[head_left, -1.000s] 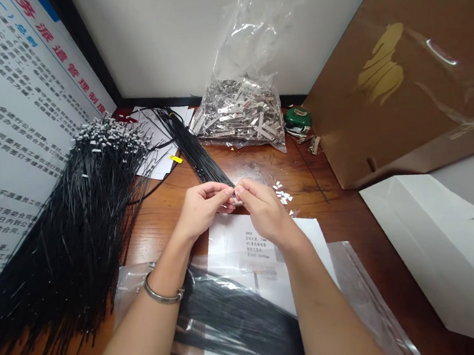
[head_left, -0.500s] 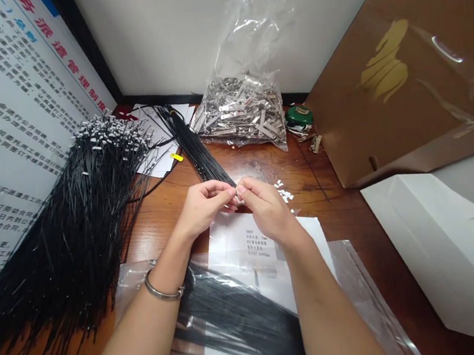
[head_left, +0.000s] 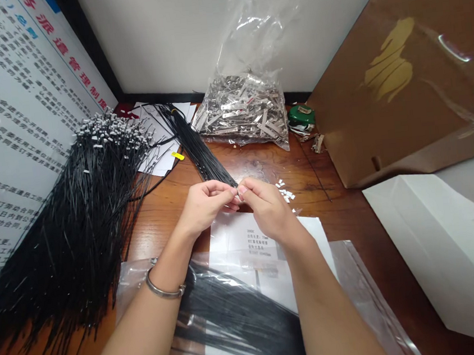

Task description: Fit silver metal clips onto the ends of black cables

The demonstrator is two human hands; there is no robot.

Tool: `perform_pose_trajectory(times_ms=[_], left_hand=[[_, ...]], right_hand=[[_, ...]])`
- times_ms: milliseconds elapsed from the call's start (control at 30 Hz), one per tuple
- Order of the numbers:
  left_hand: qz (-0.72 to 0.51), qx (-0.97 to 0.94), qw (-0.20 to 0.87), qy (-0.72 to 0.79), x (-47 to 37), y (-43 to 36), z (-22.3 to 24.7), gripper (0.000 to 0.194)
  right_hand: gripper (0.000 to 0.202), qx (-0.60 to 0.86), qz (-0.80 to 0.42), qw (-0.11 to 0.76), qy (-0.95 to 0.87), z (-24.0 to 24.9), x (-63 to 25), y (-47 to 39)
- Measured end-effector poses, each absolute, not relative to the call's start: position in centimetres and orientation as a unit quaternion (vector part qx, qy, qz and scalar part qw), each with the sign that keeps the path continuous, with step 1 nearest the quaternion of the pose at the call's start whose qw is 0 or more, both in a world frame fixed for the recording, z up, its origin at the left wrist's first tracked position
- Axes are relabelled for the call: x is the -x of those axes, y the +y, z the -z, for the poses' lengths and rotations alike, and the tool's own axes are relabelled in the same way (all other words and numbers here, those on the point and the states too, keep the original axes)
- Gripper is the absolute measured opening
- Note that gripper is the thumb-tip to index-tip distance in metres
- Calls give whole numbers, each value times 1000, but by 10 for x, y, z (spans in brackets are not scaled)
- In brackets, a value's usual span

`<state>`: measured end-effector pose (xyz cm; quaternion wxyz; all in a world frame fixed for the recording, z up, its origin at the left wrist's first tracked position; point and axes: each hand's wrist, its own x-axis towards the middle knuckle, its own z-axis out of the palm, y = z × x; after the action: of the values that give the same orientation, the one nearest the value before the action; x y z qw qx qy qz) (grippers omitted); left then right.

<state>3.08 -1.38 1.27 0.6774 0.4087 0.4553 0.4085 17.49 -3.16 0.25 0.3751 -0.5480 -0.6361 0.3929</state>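
Both of my hands meet over the table at the near end of a bundle of thin black wires, tied with a yellow band farther up. My left hand is closed in a pinch, thumb against forefinger, at the tip of a black wire. Touching it from the other side, my right hand pinches the same spot. The fingers cover most of what is between them. Small white pieces lie just right of my right hand. Below the hands is a printed white sheet.
A clear bag of black wires lies under my forearms. To the left is a big heap of black wires with white tips. Behind stand a bag of metal strips and a green tape measure. Brown and white boxes stand right.
The view has shifted very slightly. Both hands keep their pinch at the wire ends, with hardly any visible movement.
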Motion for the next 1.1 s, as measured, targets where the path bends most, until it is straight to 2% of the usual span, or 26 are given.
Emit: perform_pose_trajectory(times_ms=[467, 867, 1000, 1100], left_hand=[[-394, -409, 669, 479, -29, -12, -9, 12], [-394, -419, 665, 477, -30, -12, -6, 10], [-397, -416, 667, 474, -30, -12, -5, 11], [-409, -406, 675, 462, -30, -12, -7, 18]], right_hand=[[30, 596, -288, 294, -690, -7, -171, -35], [21, 617, -230, 232, -715, -7, -171, -36], [22, 618, -233, 241, -711, -6, -170, -36], [26, 610, -295, 293, -674, -6, -171, -35]])
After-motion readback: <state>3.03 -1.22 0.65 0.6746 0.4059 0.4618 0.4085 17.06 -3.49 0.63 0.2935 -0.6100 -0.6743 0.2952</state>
